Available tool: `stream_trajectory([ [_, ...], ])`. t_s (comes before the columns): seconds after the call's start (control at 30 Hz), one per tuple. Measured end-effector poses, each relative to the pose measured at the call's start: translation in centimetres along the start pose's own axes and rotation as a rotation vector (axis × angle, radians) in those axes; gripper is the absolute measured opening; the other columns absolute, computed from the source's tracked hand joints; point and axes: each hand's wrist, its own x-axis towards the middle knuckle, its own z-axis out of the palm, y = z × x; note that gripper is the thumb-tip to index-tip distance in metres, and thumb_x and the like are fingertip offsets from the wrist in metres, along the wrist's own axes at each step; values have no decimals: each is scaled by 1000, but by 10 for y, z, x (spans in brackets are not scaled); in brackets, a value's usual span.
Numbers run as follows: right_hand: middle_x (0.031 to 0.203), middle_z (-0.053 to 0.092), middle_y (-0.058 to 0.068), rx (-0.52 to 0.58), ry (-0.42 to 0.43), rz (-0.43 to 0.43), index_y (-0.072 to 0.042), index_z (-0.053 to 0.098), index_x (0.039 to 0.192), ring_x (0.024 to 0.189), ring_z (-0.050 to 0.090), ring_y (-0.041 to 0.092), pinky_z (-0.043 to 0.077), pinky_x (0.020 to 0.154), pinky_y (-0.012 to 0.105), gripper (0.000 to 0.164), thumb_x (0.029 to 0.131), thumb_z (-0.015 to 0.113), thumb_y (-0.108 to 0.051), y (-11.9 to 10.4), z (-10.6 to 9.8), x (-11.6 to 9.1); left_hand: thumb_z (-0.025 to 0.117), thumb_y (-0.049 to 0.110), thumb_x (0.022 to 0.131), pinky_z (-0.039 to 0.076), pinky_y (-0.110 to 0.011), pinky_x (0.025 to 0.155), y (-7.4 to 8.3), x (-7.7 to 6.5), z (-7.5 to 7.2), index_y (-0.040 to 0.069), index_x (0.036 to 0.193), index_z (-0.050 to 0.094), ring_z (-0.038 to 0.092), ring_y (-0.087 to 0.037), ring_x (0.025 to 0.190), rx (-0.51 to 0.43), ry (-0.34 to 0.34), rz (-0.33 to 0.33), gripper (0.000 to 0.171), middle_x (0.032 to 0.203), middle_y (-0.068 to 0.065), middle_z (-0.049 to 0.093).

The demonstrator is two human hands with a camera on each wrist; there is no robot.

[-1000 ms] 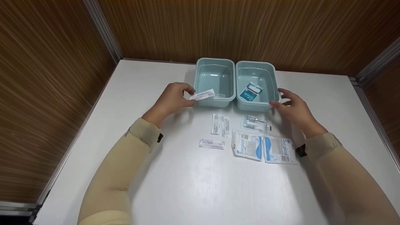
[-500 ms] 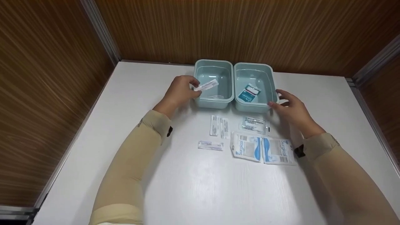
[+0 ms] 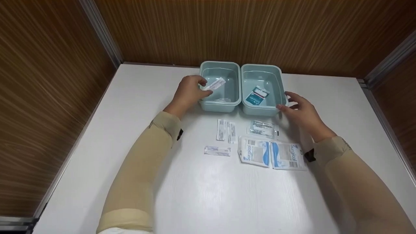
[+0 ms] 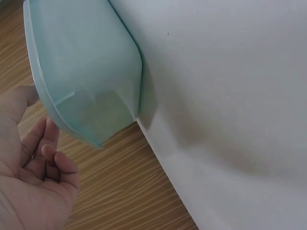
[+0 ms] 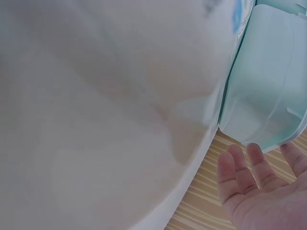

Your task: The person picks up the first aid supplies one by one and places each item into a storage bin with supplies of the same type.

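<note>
Within the left teal bin [image 3: 218, 107], a slim printed sachet [image 3: 217, 83] showed beside the left hand [image 3: 191, 91]; from here I couldn't tell whether it was pinched. I had the right hand [image 3: 302, 113] touching the right teal bin [image 3: 260, 111], fingers loosely extended, probably to steady it.

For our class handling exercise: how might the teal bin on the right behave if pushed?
The bin looks like smooth moulded plastic, so probably stiff and light. Broad and low, it seems likelier to slide than tip. The packet lying inside might shift.
</note>
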Motion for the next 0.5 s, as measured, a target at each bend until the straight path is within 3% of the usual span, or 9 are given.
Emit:
stream_trajectory([
  [0.13,182,35,17,2,-2,-4,-33,23,182,158,44,43,40,132,71,104,100,75,-71,1,0,1,89,32,100,58,-39,115,-2,-1,-1,7,142,75,68,-26,132,-1,7,17,50,143,-8,75],
  [0.5,182,36,18,-6,2,-26,-33,23,182,157,45,44,40,132,71,102,102,74,-70,2,2,4,89,34,100,55,-39,121,-9,-9,-6,11,144,74,65,-22,134,-29,10,-21,52,145,-3,74],
])
